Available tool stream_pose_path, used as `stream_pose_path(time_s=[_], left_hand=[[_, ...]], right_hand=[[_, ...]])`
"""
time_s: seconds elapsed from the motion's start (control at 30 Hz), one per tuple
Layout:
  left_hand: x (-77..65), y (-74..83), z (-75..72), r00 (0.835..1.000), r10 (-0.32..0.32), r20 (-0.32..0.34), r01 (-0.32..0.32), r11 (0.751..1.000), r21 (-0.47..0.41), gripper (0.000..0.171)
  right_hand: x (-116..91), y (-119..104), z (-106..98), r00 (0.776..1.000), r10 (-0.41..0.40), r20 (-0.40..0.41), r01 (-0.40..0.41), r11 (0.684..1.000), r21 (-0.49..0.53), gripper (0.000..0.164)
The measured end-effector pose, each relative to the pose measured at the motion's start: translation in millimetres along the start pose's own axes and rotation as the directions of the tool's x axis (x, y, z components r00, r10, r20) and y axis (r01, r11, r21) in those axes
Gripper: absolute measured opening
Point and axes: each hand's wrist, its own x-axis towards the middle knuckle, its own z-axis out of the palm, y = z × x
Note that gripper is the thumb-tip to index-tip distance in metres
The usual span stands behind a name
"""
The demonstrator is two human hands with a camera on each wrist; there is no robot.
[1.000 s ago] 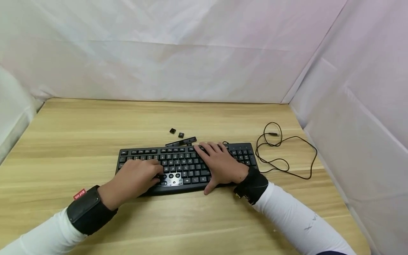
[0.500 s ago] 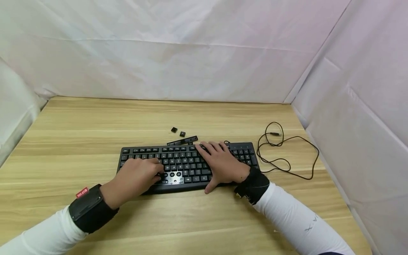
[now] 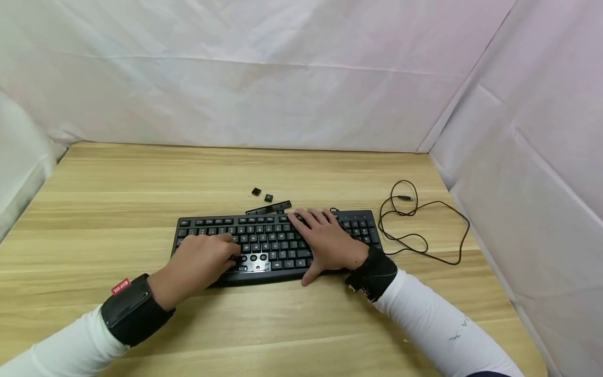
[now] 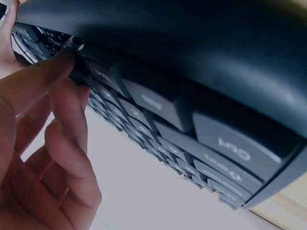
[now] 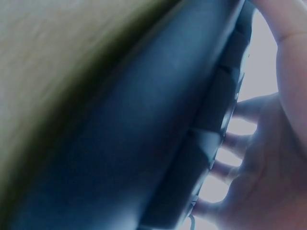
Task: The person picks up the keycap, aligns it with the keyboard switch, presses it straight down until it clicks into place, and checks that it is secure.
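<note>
A black keyboard [image 3: 273, 238] lies on the table, with a patch of bare key sockets [image 3: 258, 263] near the middle of its front rows. My left hand [image 3: 200, 262] is over the left keys, its thumb and index finger pinching a black keycap [image 4: 79, 72] beside that patch. In the left wrist view, the other fingers are bent, and the fingertips partly hide the keycap. My right hand [image 3: 327, 243] rests spread over the right-hand keys. Its fingers reach the back edge, and its thumb lies along the front edge.
Behind the keyboard lie a long black bar-shaped keycap [image 3: 268, 208] and two small loose keycaps, one farther back [image 3: 256, 191] and one nearer [image 3: 268, 198]. A looped black cable with its plug [image 3: 404, 197] lies to the right. White cloth [image 3: 235, 104] surrounds the wooden table [image 3: 141, 178].
The head view shifts slightly. Both hands keep the same place on the keyboard, and the loose keycaps stay where they were.
</note>
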Motion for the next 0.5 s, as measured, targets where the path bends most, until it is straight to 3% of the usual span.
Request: stream_pose_path(time_s=[0.23, 0.5], left_hand=[[-0.4, 2.0, -0.6, 0.999, 0.031, 0.021, -0.033, 0.998, 0.06, 0.004], [-1.8, -1.3, 3.8, 0.999, -0.028, -0.027, 0.027, 0.998, -0.049, 0.005]], right_hand=[[2.2, 0.1, 2.4, 1.0, 0.006, 0.007, -0.006, 1.0, -0.016, 0.143], [2.2, -0.9, -0.3, 1.0, 0.01, 0.016, -0.01, 1.0, -0.012, 0.142]])
